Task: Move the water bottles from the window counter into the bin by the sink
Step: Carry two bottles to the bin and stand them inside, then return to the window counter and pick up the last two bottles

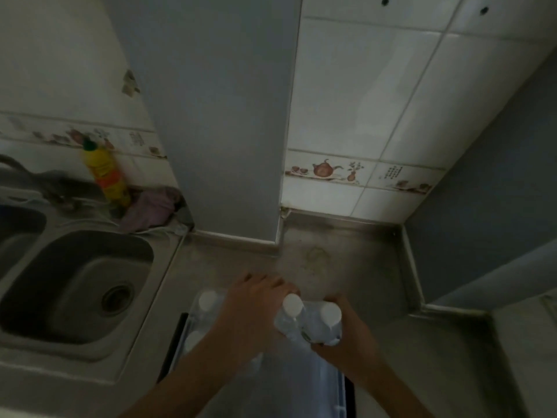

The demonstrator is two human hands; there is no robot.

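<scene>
Two clear water bottles with white caps are held upright and side by side over a clear plastic bin (340, 387) on the steel counter. My left hand (259, 300) grips the left bottle (291, 319) from above. My right hand (346, 342) holds the right bottle (327, 325) from the side and below. Inside the bin, under my left forearm, stand two more white-capped bottles, one at the far left corner (208, 301) and a blurred one nearer me (193, 340). The rest of the bin's inside is hidden by my arms.
A steel sink (75, 285) with a drain lies left of the bin. Behind it stand a yellow detergent bottle (107, 176), a faucet (27, 176) and a purple cloth (150, 206). A grey pillar (226, 131) and tiled walls close the back; a counter ledge (416, 267) rises at right.
</scene>
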